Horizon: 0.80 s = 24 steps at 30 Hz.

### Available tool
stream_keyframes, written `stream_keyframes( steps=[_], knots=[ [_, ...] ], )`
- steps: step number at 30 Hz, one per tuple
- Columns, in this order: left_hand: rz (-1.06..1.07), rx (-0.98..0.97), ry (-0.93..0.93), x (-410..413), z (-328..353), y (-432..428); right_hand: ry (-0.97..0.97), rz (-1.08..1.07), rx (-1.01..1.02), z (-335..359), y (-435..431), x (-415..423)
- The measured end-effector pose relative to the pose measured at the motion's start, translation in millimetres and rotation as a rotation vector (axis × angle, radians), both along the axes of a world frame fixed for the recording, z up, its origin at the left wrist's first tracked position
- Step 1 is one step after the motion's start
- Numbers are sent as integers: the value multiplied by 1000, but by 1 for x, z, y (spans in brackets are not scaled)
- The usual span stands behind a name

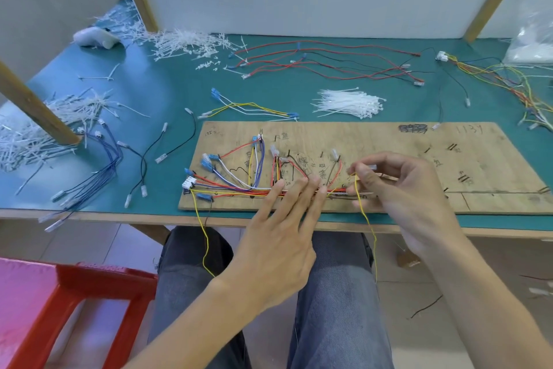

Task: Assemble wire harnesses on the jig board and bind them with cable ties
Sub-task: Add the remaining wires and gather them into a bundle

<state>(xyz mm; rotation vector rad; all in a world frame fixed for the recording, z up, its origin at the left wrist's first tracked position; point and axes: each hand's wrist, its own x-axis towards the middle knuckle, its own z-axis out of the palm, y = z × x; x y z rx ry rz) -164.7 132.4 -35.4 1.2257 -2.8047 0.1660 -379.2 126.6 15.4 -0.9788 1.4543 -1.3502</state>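
Head view has your left hand (281, 237) flat, fingers straight, pressing the routed wires (239, 187) onto the jig board (389, 141) at the bench (167, 93) front edge, while your right hand (401, 189) pinches a yellow wire (357, 189) not yet laid in, and with the cable ties (350, 103) lying loose behind the board, binding looks yet to come.

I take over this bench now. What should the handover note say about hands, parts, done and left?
Left hand: open, fingers pressing the wire bundle onto the jig board.
Right hand: pinches a yellow wire that hangs over the table edge.
Cable ties lie behind the board.
Done: many wires routed between pegs.
Left: seat the yellow wire, then bind the bundle.
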Motion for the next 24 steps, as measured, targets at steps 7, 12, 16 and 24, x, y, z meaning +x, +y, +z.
stream_keyframes(
  steps=[7, 12, 16, 24],
  knots=[
    [51, 5, -2, -5, -1, -1, 534, -17, -58, -16, -48, 9],
    [63, 63, 12, -12, 1, 0, 750, -27, -79, -19, -67, 18],
    [114, 143, 126, -14, 7, 2, 871, -31, -76, -23, -72, 23],
    [238, 292, 643, -22, 30, -15, 774, -72, -112, -32, -72, 26]
  ],
)
